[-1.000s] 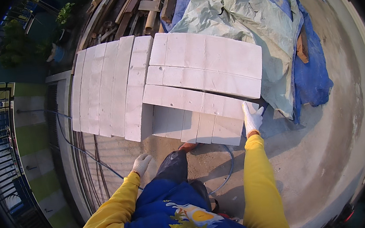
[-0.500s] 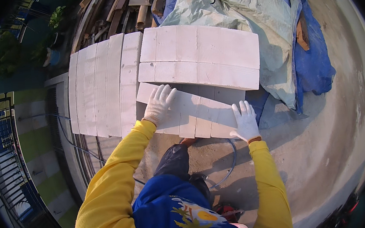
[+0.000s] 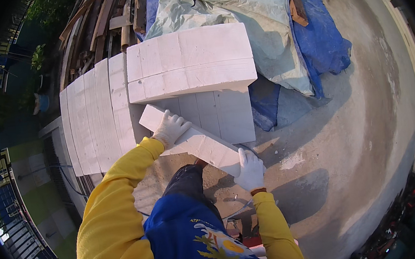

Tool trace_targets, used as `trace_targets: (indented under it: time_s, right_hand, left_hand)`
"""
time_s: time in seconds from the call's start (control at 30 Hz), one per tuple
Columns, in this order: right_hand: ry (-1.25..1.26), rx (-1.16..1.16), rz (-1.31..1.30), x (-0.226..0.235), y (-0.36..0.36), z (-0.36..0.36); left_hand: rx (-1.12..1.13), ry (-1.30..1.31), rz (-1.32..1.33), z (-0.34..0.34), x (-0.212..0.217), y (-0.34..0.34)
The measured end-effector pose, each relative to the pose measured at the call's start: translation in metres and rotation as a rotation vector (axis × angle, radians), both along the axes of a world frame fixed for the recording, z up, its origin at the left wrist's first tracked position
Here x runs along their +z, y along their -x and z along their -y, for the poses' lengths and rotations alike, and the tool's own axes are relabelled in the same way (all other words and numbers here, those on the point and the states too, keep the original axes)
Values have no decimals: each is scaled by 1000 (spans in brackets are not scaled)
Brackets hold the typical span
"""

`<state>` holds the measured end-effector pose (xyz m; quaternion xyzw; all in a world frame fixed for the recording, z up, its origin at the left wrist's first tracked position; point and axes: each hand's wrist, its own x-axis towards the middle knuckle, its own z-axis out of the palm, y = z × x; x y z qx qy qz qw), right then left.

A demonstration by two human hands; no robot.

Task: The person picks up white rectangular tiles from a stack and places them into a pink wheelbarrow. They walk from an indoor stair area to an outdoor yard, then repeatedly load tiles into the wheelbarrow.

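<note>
A long white concrete block (image 3: 208, 150) slants across the front of the block stack, its left end farther from me and its right end nearer. My left hand (image 3: 171, 129), in a white knit glove, is closed over the block near its left end. My right hand (image 3: 250, 170), gloved too, grips the block's right end. Behind it, upright blocks (image 3: 231, 112) form a lower row. More white blocks (image 3: 188, 56) are stacked above that row, and others (image 3: 94, 115) stand side by side on the left. The undersides of both hands are hidden.
A blue and pale green tarpaulin (image 3: 264, 39) covers a heap behind the stack. Wooden boards (image 3: 102, 24) lie at the far left. A thin hose (image 3: 67, 180) runs along the concrete ground (image 3: 347, 131). A metal gate (image 3: 6, 214) stands at the left.
Both hands have drawn the block off the front of the row toward my body and turned its right end nearer. The upright blocks behind it show more. The view has shifted.
</note>
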<state>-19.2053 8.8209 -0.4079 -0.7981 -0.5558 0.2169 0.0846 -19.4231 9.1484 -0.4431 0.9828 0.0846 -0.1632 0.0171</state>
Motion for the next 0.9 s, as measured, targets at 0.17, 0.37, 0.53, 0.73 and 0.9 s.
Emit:
trace_targets:
  time_s: [0.17,0.37,0.53,0.73,0.9]
  right_hand:
    - [200,-427,-34,61,109,149]
    - [314,-857,-7,140,233,261]
    - [566,-951,114,182,273,281]
    - [858,-959,-213,107,197,268]
    - [1125,-891,-422,-50,164,260]
  left_hand:
    - [-419,201,74,93,13,-39]
    - [-838,359,212,247,9,-84]
    - [-1092,472,218,338,-30,-103]
    - [-531,698,87,319,-55,-110]
    - [-203,746,4,158,-2,-106]
